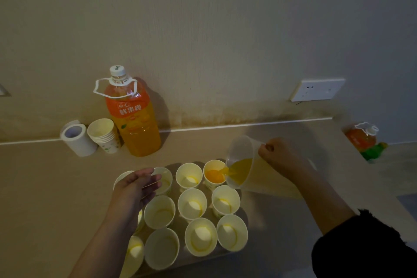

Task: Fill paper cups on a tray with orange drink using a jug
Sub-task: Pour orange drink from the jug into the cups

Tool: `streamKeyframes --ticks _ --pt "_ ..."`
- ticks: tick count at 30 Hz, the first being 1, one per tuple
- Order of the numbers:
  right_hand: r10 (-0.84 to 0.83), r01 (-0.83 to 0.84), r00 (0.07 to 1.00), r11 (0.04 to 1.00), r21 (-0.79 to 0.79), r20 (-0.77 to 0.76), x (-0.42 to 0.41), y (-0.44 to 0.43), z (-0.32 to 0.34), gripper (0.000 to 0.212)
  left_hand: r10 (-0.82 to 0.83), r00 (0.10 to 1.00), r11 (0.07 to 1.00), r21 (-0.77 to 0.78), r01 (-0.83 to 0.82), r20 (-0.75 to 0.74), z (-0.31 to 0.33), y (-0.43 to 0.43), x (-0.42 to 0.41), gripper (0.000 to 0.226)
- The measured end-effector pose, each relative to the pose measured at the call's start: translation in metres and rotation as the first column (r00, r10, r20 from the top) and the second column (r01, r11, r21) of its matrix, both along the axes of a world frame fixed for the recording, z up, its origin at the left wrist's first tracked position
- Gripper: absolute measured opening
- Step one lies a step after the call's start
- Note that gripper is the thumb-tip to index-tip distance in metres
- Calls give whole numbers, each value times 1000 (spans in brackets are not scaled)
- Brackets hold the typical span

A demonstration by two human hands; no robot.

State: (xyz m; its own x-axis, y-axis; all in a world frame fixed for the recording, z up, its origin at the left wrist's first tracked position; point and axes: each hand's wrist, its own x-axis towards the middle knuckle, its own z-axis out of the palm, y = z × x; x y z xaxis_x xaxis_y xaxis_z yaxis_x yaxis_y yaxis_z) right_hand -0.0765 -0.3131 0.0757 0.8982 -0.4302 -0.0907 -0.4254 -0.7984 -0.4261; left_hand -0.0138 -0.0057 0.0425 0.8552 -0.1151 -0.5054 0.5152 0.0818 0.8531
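The right hand (279,156) has its grip clamped on the handle side of the translucent plastic jug (242,149), tipped so orange drink (239,171) runs into the white paper cup (214,176) at the back right of the cluster on the pale bench (56,187). The left hand (137,185) hovers flat, fingers straight, holding nothing. To my eye a steeper tilt could overflow that cup or splash the empty paper cup (225,201) just beside it, and such light cups may topple.
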Motion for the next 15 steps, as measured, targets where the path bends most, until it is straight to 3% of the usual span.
streamKeyframes --ticks 15 --pt "-5 5 1000 1000 19 7 -1 1 4 47 -2 1000 1000 -1 2 -8 -1 1 -4 16"
